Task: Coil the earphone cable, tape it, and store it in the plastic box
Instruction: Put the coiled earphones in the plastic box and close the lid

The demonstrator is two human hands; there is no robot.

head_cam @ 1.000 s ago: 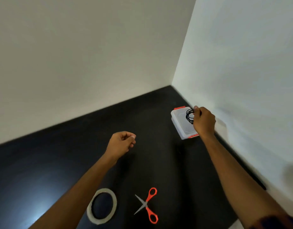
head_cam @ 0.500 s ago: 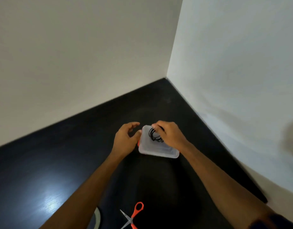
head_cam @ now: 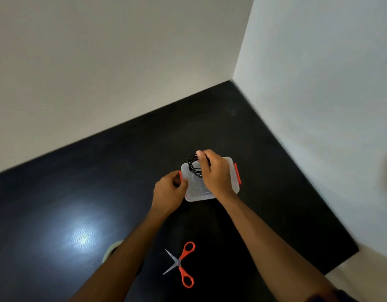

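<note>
So the right hand [head_cam: 216,173] is pinching the coiled earphone cable [head_cam: 193,165] with thumb and curled fingers, holding it right over the plastic box [head_cam: 197,190] (its far end); the left hand [head_cam: 169,192] is gripping the box's red latch [head_cam: 180,176] with curled fingers; scissors [head_cam: 180,263] and tape roll [head_cam: 112,250] are lying nearer on the table [head_cam: 57,192].
</note>
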